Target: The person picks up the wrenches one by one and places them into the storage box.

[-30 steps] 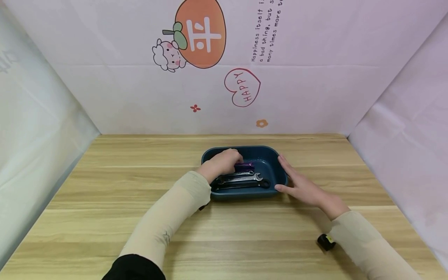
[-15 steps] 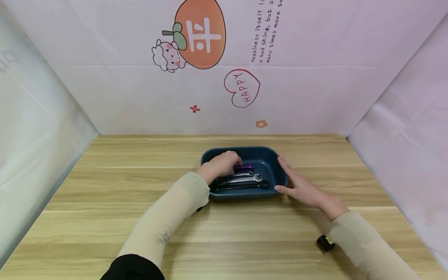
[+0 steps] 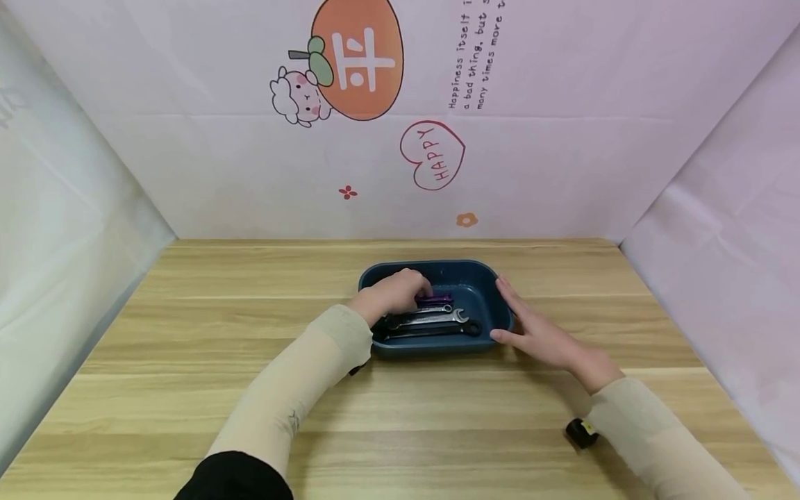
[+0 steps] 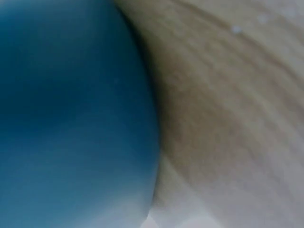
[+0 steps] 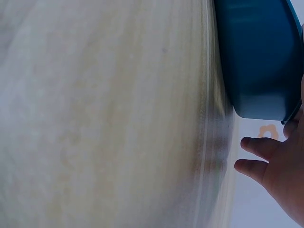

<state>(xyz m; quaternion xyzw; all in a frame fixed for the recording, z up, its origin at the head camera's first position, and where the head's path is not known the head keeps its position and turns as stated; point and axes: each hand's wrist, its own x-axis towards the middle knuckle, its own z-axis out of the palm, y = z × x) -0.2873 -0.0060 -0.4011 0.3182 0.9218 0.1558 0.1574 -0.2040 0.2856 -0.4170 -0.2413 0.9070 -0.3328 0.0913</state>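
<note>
In the head view a dark blue basin (image 3: 462,345) stands near the back of the table. My left hand (image 3: 395,290) reaches over its left end, fingers curled down onto a slim purple wrench (image 3: 442,299); the fingertips are partly hidden. In front of that wrench lie a small silver wrench (image 3: 445,308), a larger silver open-ended wrench (image 3: 459,317) and a black wrench (image 3: 471,328), their left ends under my wrist. My right hand (image 3: 539,332) rests against the basin's right end, thumb and fingers spread. The right wrist view shows extended fingers (image 5: 254,167) beside the basin wall (image 5: 261,102).
The wood-grain table (image 3: 437,423) ends at a printed white cloth (image 3: 537,167) at the back, with cloth on both sides too. A small black device (image 3: 581,433) sits at the right sleeve. Only the basin's blue side (image 4: 76,118) and blurred wood fill the left wrist view.
The purple wrench has sunk slightly lower beneath my left hand, and the left forearm has shifted a little left. My right hand stays where it was on the basin.
</note>
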